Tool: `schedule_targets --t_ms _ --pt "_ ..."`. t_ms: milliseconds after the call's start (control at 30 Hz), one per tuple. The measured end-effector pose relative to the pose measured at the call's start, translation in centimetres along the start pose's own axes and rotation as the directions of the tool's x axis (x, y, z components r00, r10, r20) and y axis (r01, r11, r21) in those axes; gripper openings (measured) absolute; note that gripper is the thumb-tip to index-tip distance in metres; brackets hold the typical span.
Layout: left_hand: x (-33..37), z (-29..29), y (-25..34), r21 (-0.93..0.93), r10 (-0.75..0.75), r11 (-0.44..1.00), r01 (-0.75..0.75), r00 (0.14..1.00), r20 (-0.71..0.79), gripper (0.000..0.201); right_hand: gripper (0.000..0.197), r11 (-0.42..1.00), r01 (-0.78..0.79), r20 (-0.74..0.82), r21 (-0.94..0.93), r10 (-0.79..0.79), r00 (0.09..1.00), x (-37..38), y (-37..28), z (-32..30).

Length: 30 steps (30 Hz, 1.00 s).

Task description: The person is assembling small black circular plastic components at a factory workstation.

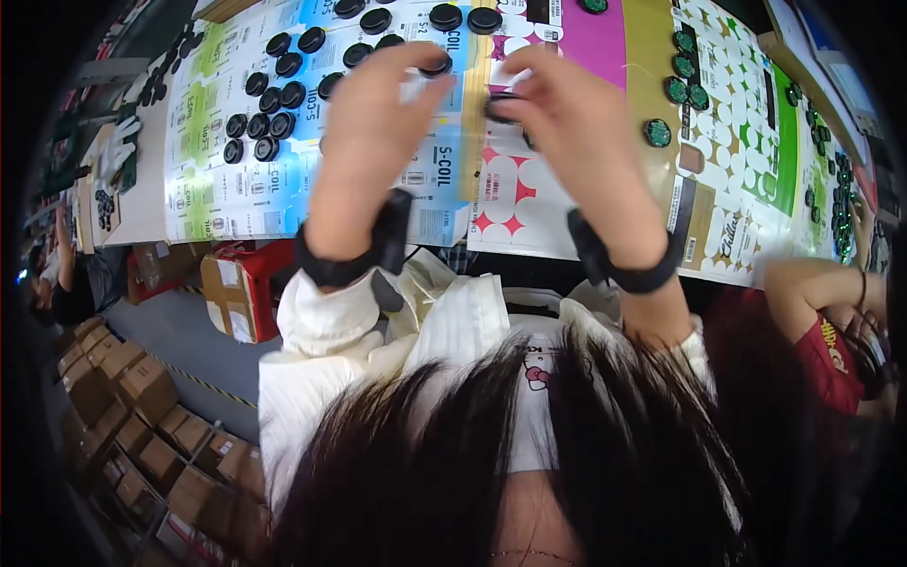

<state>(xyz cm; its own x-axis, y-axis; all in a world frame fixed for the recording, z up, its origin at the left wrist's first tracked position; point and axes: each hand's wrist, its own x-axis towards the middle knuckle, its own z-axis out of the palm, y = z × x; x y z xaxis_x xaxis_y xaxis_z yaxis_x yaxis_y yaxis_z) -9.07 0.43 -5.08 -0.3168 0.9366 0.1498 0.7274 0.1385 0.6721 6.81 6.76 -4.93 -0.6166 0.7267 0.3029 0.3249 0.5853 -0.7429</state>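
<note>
My left hand (373, 118) reaches over the table with its fingers curved round a black round disc-shaped part (436, 66), thumb below and forefinger above. Opposite it, my right hand (576, 118) pinches another black disc-shaped part (501, 107) between thumb and fingers. A further dark piece shows partly under the right hand. Several like black discs (269, 99) lie in loose groups left of my left hand, and others (447, 16) sit beyond both hands. Both hands are slightly blurred.
Printed sheets (435, 208) in blue, white, pink and gold cover the table. Green-topped round parts (658, 132) lie at the right. A person in a red sleeve (827, 364) works at the right edge. Cardboard boxes (146, 378) stand on the floor at the left, near a red carton (248, 293).
</note>
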Motion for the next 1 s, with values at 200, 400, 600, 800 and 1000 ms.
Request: schedule_targets --t_ms 200,400,600,800,1000 --pt "2.2 7.7 5.2 0.386 0.044 0.908 -0.162 0.954 0.298 0.023 0.026 0.978 -0.142 -0.268 0.154 0.180 0.947 -4.8 2.9 -5.7" --pt "2.3 9.1 4.8 0.136 0.343 0.922 -0.362 0.928 0.144 0.019 0.015 0.974 -0.197 -0.398 0.111 0.225 0.889 -5.6 2.8 -6.8" --pt "1.6 5.4 9.0 -0.300 0.297 0.924 -0.238 0.940 0.168 0.018 0.022 0.601 -0.133 -0.223 0.788 0.480 0.848 -5.7 1.6 -7.3" --pt "0.6 3.4 10.4 -0.693 0.132 0.669 0.268 0.875 0.465 0.021 0.029 0.601 -0.107 -0.160 0.792 0.374 0.914 -5.8 0.8 -7.4" --pt "-0.6 3.3 10.5 -0.763 0.129 0.593 0.256 0.905 0.404 0.024 0.030 0.648 -0.111 -0.177 0.753 0.362 0.915 -6.0 0.9 -6.9"
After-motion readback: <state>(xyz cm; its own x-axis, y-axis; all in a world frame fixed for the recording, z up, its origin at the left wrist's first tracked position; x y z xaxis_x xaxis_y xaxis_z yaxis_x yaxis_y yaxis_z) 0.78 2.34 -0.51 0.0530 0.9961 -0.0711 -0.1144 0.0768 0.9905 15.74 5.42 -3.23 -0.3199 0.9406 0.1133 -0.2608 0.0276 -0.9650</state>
